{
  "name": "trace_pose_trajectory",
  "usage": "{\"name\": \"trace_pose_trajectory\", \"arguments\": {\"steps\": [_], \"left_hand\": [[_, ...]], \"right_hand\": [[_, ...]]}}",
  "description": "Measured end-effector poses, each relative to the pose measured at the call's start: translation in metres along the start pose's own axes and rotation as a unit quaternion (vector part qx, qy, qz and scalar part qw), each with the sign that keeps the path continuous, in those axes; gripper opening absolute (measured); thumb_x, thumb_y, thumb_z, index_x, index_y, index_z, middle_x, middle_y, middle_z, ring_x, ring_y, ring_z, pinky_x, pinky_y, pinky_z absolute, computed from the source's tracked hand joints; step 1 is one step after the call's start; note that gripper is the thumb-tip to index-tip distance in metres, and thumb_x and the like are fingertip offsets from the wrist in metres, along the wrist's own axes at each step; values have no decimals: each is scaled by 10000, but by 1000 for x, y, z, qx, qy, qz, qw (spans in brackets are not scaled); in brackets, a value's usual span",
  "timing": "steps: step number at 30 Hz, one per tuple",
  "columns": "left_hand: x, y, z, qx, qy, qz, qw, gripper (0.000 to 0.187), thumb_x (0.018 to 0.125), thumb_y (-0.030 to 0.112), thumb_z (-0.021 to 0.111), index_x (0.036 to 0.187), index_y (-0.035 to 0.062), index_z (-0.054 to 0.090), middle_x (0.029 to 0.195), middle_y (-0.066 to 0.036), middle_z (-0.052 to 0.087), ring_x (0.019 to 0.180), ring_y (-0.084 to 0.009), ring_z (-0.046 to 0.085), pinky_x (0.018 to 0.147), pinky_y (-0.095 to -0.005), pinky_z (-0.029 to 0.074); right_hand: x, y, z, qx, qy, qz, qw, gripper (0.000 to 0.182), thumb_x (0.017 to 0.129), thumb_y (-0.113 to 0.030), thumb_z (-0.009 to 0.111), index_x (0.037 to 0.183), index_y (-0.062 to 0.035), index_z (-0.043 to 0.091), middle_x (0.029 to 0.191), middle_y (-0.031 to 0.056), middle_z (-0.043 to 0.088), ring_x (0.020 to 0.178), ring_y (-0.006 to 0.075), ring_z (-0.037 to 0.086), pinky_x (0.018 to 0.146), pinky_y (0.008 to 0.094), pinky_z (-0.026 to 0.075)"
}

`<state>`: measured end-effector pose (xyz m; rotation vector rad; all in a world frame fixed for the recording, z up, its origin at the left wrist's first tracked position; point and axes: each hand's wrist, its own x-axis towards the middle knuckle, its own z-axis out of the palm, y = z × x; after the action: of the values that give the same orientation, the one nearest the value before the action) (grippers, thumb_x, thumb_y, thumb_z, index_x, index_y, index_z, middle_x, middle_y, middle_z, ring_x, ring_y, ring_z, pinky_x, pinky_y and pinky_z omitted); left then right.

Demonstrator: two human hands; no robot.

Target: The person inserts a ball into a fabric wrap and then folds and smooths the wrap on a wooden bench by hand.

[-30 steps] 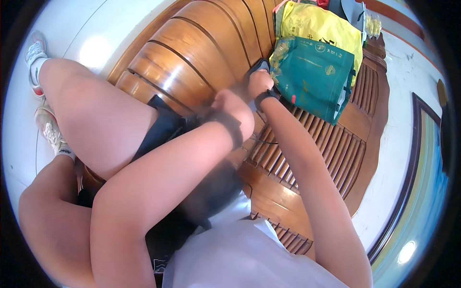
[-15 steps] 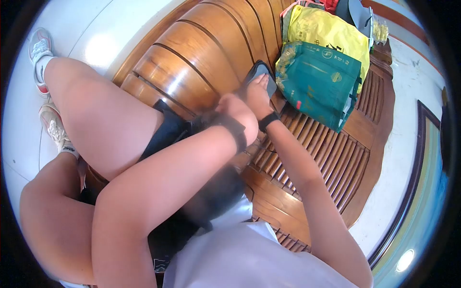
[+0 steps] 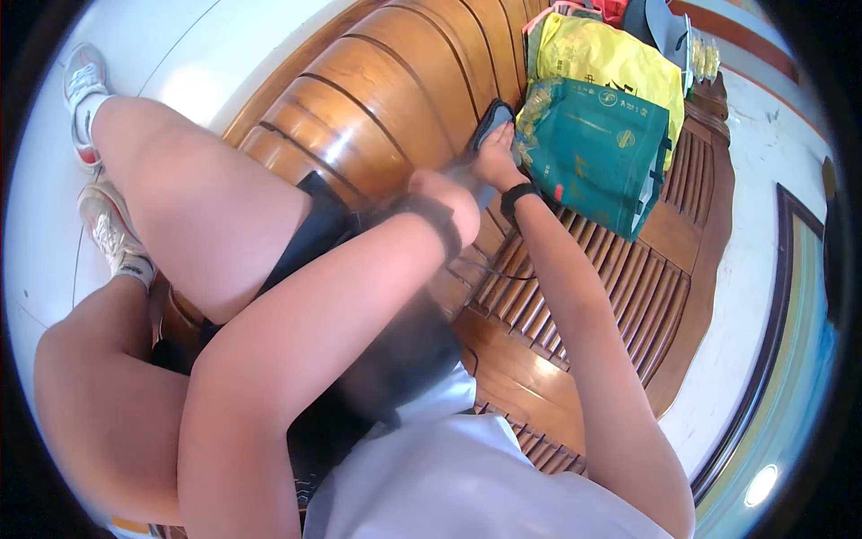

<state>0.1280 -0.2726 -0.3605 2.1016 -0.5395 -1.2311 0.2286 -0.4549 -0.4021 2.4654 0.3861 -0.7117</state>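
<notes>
My right hand is at the upper middle, a black band round its wrist. Its fingers lie along a grey-blue, flat-looking thing with a dark rim and appear to grip it; its kind is not clear. My left hand is lower and to the left, close by, with a dark band at its wrist. Its fingers curl inward, partly hidden and blurred, so what they hold does not show. A thin dark cable runs below the hands over the wooden bench.
To the right of the hands stand a green bag and a yellow bag on the bench. The curved wooden slats rise on the left. My bent legs and shoes are at the left, over a white floor.
My right hand and the grey-blue thing have moved up and slightly right, away from my left hand. The left hand has shifted little. The dark cable now shows below the hands.
</notes>
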Motion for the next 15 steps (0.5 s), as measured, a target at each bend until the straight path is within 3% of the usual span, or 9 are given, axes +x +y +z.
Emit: {"name": "trace_pose_trajectory", "arguments": {"steps": [1, 3, 6, 8, 11, 13, 15], "left_hand": [[-1, -3, 2, -73, 11, -7, 997, 398, 932, 166, 540, 1277, -29, 505, 1311, -215, 557, 1137, -243, 596, 918, -364, 478], [-2, -8, 3, -80, 17, -6, 997, 352, 914, 163, 561, 1232, 12, 562, 1256, -163, 593, 1080, -250, 609, 849, -395, 472], [-16, -5, -10, 131, -10, 32, 991, 259, 863, 148, 614, 1102, 166, 714, 1082, -19, 699, 921, -274, 646, 657, -495, 454], [-14, 0, -10, 155, -18, 28, 987, 264, 844, 165, 643, 1098, 170, 715, 1082, -21, 696, 929, -271, 640, 662, -494, 448], [-6, -2, -3, 188, -39, 10, 981, 278, 816, 191, 688, 1092, 177, 718, 1083, -25, 691, 941, -265, 630, 668, -493, 441], [-17, 3, -5, 203, -64, 16, 977, 279, 844, 189, 634, 1112, 165, 709, 1101, -22, 680, 978, -244, 615, 721, -489, 438], [-56, 13, -31, 203, -91, 34, 974, 306, 921, 169, 495, 1155, 138, 689, 1135, -14, 661, 1045, -205, 592, 821, -481, 437]], "right_hand": [[1, 2, 2, -10, -12, -8, 1000, 906, 825, -270, 591, 1302, 335, 114, 1427, 501, 88, 1365, 625, 66, 1166, 575, 53], [6, 4, 20, 11, 19, -13, 1000, 910, 827, -276, 591, 1300, 336, 113, 1422, 505, 95, 1365, 626, 63, 1164, 578, 50], [-7, -4, 29, -48, -4, -28, 998, 909, 824, -276, 588, 1298, 339, 114, 1408, 516, 104, 1363, 629, 61, 1163, 581, 44], [-22, -16, 22, -37, 0, -35, 999, 905, 818, -269, 587, 1296, 341, 119, 1398, 526, 107, 1362, 632, 60, 1162, 581, 44], [-42, -37, 2, 107, 65, -25, 992, 898, 802, -242, 581, 1297, 341, 112, 1395, 534, 91, 1362, 633, 55, 1163, 579, 52], [-30, -28, 21, 79, 67, -32, 994, 922, 797, -243, 593, 1311, 331, 86, 1414, 518, 75, 1372, 620, 41, 1168, 566, 52], [-23, -13, 30, 67, 58, -12, 996, 948, 791, -242, 603, 1325, 318, 55, 1431, 502, 55, 1382, 605, 25, 1174, 551, 50]]}}
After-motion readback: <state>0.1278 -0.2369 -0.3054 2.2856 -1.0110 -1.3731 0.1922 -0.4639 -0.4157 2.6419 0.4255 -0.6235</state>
